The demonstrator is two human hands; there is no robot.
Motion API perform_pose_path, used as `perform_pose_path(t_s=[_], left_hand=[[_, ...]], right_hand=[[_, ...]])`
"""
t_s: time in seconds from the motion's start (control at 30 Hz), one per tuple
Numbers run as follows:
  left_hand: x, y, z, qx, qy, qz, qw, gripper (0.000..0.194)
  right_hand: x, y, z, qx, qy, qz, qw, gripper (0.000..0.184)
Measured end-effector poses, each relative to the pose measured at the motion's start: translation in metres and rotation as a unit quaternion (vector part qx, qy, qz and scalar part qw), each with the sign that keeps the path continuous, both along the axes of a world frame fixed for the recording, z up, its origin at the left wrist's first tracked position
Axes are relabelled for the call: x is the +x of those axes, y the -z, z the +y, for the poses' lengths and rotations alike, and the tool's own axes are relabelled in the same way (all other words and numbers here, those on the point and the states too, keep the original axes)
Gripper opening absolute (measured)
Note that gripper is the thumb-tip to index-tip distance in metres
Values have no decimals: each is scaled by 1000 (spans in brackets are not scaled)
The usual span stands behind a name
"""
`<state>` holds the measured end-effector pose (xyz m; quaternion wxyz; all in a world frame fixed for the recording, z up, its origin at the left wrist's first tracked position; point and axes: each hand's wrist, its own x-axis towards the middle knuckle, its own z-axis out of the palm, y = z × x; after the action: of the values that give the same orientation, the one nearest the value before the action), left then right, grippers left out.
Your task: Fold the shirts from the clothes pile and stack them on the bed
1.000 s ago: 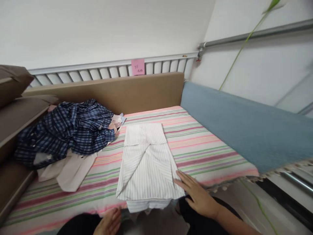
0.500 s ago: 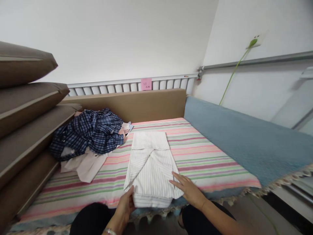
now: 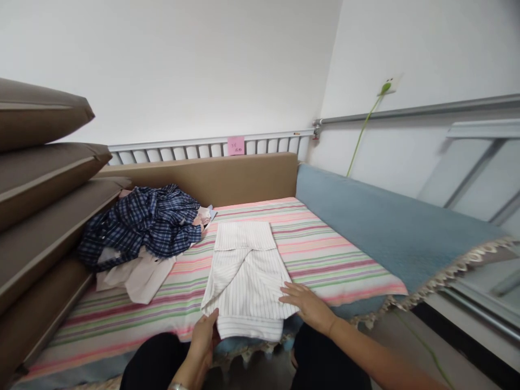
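Note:
A white shirt with thin dark stripes [image 3: 249, 271] lies folded into a long panel, with a flap turned down across its far end and its near end at the seat's front edge. My left hand [image 3: 203, 333] is at the shirt's lower left corner, thumb along the edge and the other fingers partly hidden beneath; it appears to pinch the cloth there. My right hand [image 3: 309, 306] rests palm down on the lower right side, fingers stretched and slightly spread over the fabric.
Beneath is a striped cover [image 3: 325, 254]. A heap with a blue plaid shirt [image 3: 150, 219] and pale garments [image 3: 146, 276] lies left, beside stacked brown cushions [image 3: 44, 216]. A brown backrest [image 3: 244, 176] stands behind; a blue cover [image 3: 377, 216] drapes the right side.
The view has turned slightly to the right. Both hands stay at the same lower corners of the shirt, with only slight shifts; the shirt keeps its folded shape.

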<state>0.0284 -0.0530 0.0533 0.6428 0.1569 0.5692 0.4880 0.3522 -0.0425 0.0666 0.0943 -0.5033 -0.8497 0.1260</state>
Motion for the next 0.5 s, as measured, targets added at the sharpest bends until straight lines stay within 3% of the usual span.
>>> perform_pose_path(t_s=[0.17,0.33,0.43,0.5], left_hand=[[-13,-15,-32,0,52,-20,998,32],[-30,-9,-58,-68,54,-48,995,40],[-37,-9,-62,-83,69,-47,993,40],[-38,-20,-59,-86,73,-54,992,36]], right_hand=[[-4,-19,-33,-1,-17,22,1000,63],[-7,-35,-65,-28,-35,47,998,55],[-14,-47,-70,-47,-40,63,996,50],[-19,-57,-63,-54,-39,85,994,47]])
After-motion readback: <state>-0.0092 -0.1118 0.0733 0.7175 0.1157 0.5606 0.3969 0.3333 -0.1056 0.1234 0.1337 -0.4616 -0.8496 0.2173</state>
